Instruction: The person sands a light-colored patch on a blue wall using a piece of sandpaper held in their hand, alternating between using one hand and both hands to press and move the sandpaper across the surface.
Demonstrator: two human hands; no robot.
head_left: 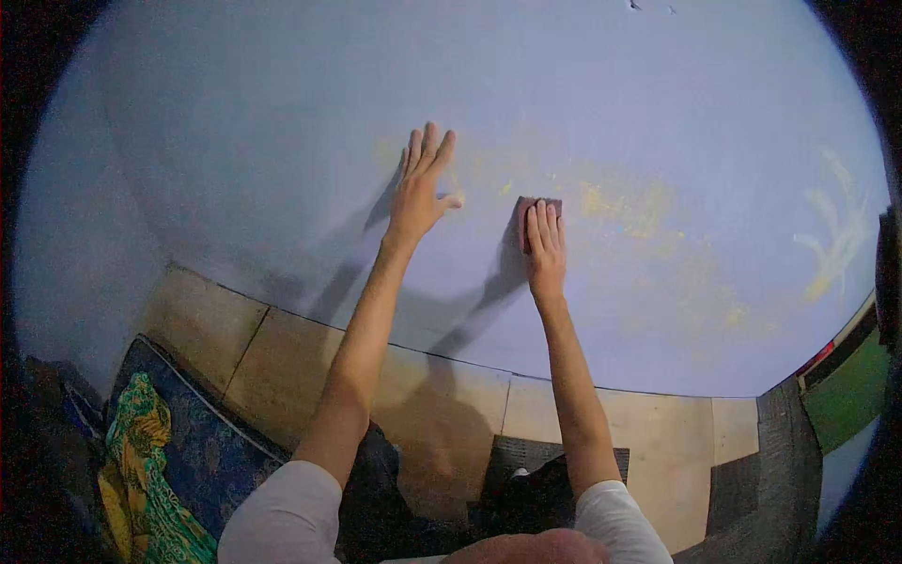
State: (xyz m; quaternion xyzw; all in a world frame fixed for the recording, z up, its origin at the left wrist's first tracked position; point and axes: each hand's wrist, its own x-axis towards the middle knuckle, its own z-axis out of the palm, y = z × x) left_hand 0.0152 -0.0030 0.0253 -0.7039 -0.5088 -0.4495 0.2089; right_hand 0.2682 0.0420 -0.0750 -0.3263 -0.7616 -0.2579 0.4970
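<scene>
A pale blue-violet wall fills most of the head view, with worn yellowish patches across its middle. My left hand lies against it with fingers spread and thumb out, holding nothing. To its right, my right hand presses a reddish-brown piece of sandpaper to the wall, just left of the brightest yellow patch. The fingers lie over the sandpaper and cover most of it. Both arms reach up and forward, casting shadows on the wall.
Light tan floor panels run along the wall's base. At the lower left lies a dark blue patterned cushion or mattress with a green-and-yellow cloth on it. Grey mats and a green panel are at the right.
</scene>
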